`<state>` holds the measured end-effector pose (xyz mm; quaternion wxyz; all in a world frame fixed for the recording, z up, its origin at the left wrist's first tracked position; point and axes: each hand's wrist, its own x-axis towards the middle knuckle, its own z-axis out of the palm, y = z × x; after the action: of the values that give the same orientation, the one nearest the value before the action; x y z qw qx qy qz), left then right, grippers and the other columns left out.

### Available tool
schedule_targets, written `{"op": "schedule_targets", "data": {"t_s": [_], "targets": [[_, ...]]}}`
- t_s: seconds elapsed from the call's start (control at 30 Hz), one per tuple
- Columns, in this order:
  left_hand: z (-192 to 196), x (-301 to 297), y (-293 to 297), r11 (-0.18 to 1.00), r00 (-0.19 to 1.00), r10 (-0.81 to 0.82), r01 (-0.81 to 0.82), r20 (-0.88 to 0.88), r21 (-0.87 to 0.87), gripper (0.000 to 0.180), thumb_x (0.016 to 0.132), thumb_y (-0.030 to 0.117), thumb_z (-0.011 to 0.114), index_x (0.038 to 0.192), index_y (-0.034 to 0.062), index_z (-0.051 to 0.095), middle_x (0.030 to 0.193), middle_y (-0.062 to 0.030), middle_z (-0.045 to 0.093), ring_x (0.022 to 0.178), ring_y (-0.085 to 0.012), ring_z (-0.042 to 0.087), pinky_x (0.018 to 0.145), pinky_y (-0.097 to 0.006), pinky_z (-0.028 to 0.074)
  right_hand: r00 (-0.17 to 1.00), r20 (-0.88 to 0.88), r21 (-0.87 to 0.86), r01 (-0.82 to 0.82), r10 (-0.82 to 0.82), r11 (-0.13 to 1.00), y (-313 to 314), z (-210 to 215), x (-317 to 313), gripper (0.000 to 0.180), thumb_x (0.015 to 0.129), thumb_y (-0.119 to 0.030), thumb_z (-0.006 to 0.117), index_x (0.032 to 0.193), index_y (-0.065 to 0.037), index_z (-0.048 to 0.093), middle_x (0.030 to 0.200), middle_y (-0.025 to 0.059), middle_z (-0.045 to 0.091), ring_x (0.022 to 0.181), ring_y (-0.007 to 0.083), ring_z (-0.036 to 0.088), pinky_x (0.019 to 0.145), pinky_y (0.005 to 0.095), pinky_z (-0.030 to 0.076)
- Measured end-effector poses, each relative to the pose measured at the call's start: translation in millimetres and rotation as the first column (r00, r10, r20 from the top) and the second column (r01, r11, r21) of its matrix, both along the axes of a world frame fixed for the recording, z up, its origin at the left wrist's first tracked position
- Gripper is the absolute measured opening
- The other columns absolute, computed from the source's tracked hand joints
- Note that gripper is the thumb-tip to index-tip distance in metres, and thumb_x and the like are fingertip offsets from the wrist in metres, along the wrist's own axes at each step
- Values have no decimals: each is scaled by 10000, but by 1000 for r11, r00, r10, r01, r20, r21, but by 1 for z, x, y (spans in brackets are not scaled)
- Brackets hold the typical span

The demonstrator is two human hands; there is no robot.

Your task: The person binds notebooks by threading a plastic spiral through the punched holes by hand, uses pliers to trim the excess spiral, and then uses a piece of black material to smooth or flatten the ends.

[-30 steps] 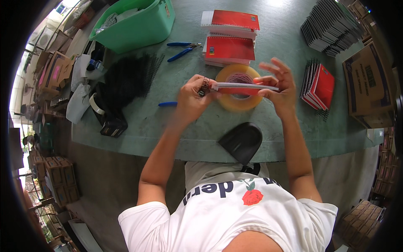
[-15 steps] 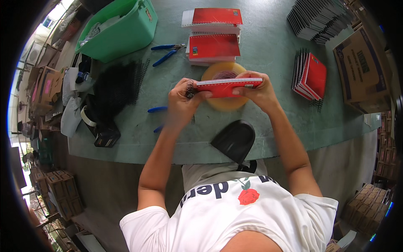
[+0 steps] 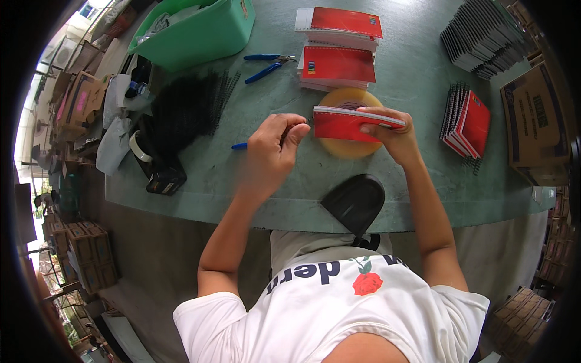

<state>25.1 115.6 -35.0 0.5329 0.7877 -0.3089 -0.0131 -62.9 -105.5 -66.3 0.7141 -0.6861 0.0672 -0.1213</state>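
My right hand point(image 3: 396, 136) grips a red-covered notebook point(image 3: 339, 126) by its right end, thumb in front and fingers behind. The notebook is held over the table with its punched, pale page edge uppermost. Just left of it, my left hand point(image 3: 279, 145) is closed in a pinch. A dark trace of a black spiral coil point(image 3: 309, 121) shows at its fingertips, while the rest is hidden by the hand. Behind the notebook lies a large roll of yellowish clear tape point(image 3: 346, 149). Close to my body, a black rounded plastic piece point(image 3: 357, 198) lies at the table edge.
Unbound red notebooks point(image 3: 342, 65) are stacked ahead, beside blue-handled cutters point(image 3: 266, 66). Another blue handle point(image 3: 239, 146) shows by my left hand. Black coils point(image 3: 187, 106) and a green bin point(image 3: 200, 39) lie left. Bound notebooks point(image 3: 469, 124) and a carton point(image 3: 538, 121) stand right.
My left hand has come away from the notebook's left end; the coil that showed plainly there is now mostly hidden. The view has shifted, so the table things appear farther right.
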Motion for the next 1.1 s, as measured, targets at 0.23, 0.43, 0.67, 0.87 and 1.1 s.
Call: {"op": "schedule_targets", "data": {"t_s": [0.23, 0.43, 0.67, 0.87, 1.1], "targets": [[-3, -2, -7, 994, 972, 101, -107, 211, 17, 141, 826, 123, 682, 889, 11, 623, 769, -53, 591, 598, -95, 515, 549, -255, 434, 996, 52, -138, -60, 68, 989, -5, -5, -4, 257, 765, 22, 691, 1013, -42, 692, 904, 18, 677, 826, 80, 598, 764, 221, 494], [17, 27, 15, 898, 886, -220, 347, -409, 270, 155, 763, 46, 708, 866, 18, 596, 763, -26, 561, 589, -86, 495, 544, -253, 428, 996, 81, -136, -18, 29, 991, -8, -4, -9, 249, 761, 28, 694, 999, -43, 696, 867, 7, 676, 787, 65, 588, 704, 212, 491], [21, 22, 6, 962, 950, -218, 248, -223, 113, 241, 831, 197, 676, 980, 16, 622, 758, -26, 604, 649, -72, 516, 604, -219, 434, 998, 50, -139, -35, 43, 990, -1, -3, -4, 257, 747, 14, 711, 995, -51, 698, 890, 13, 675, 808, 68, 598, 740, 213, 496], [19, 27, -4, 957, 955, -271, 253, 123, 141, 280, 794, 205, 708, 975, 15, 612, 759, -32, 593, 678, -87, 532, 609, -242, 437, 998, 35, -92, -39, 43, 995, 0, -1, -4, 268, 740, 4, 719, 1001, -52, 697, 896, 14, 677, 813, 72, 599, 745, 213, 496], [-8, -26, -15, 894, 803, -368, 167, 469, 415, 396, 729, 214, 724, 1046, 39, 565, 925, -112, 539, 823, -304, 532, 728, -393, 450, 999, 7, -95, -32, 32, 995, -1, -1, -4, 247, 764, -22, 705, 1011, -17, 683, 936, 48, 680, 857, 100, 608, 779, 228, 496]]}}
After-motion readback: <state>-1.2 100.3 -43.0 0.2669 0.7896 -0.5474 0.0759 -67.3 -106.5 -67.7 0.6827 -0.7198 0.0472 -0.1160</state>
